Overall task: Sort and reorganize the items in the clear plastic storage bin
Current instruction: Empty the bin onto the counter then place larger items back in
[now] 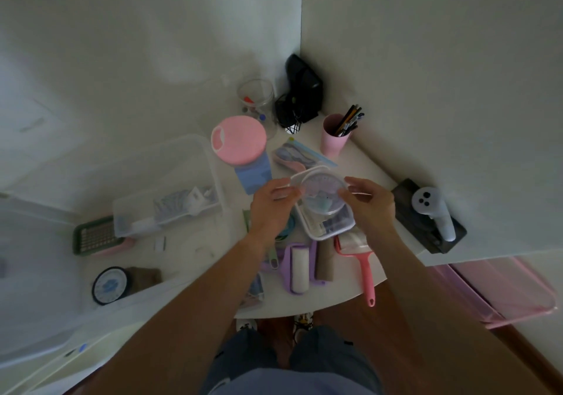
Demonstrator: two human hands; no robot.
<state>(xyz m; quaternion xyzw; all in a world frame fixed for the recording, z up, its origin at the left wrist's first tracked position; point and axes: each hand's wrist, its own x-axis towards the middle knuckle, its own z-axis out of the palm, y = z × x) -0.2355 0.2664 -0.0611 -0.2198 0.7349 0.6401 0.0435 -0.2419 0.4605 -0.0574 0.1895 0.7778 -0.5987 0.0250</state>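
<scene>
Both hands hold a round clear container over a small white tray on the table

At the far left, the clear plastic storage bin (170, 181) sits on the white table (341, 291) with a few pale items in its near end; a green grater (94, 236) lies just beside its near-left corner. Right of the bin stands a pink-lidded tub (239, 139). In the middle, the left hand (274, 206) and right hand (370, 202) pinch opposite edges of the round clear container (324, 193), fingers curled on its rim, above the white tray (329, 230). Near them lie a purple lint roller (297, 268) and pink brush (364, 265); farther right, a pink pencil cup (333, 139)
</scene>
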